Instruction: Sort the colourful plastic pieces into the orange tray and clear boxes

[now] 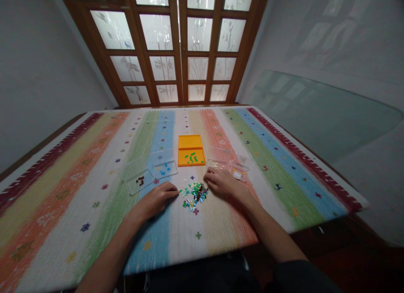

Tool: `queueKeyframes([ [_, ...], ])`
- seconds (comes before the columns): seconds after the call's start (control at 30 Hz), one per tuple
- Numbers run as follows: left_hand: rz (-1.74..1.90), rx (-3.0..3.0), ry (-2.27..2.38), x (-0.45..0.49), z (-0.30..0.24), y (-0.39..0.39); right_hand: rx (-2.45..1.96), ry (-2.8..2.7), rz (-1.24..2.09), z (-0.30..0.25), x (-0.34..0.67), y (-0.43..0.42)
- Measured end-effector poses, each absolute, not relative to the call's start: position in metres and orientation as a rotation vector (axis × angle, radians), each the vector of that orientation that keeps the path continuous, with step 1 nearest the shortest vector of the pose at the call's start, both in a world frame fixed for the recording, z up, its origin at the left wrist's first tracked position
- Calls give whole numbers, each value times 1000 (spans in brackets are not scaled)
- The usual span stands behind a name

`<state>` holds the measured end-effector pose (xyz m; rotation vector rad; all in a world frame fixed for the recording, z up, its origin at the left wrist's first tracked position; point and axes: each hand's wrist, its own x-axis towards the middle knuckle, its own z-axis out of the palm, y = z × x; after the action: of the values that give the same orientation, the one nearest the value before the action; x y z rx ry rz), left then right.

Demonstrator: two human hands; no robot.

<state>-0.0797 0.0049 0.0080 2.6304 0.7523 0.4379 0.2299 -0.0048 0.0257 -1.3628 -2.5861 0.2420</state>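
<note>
A loose pile of tiny building bricks (196, 194), in green, brown, blue, white and yellow, lies on the striped cloth between my hands. On its left side, my left hand (159, 197) rests low with thumb and fingers pressed together. A small green piece is right at its fingertips; whether it is gripped I cannot tell. My right hand (221, 182) is at the pile's upper right edge, fingers curled inward and closed. What is between them, if anything, is hidden. Beyond the pile stands an open orange box (191, 141) with several green bricks (193, 157) in its near half.
Left of the pile are clear plastic boxes, one with brown bricks (140, 181), another with blue bricks (164, 170). Behind my right hand sit a clear box with pale pieces (215, 163) and one with yellow and white pieces (239, 174). A striped tablecloth (110, 200) covers the table.
</note>
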Motion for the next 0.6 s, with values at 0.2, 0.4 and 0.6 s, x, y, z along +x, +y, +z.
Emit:
queueKeyframes([
  [0.2,457,2647,752,-80,10,4,-1354,-2591,209,23,230,-4],
  [0.4,502,2591,698,-81,13,3,-1363,-2579,217,23,230,-4],
  [0.6,494,2513,795,-83,15,2,-1351,-2568,214,23,230,-4],
])
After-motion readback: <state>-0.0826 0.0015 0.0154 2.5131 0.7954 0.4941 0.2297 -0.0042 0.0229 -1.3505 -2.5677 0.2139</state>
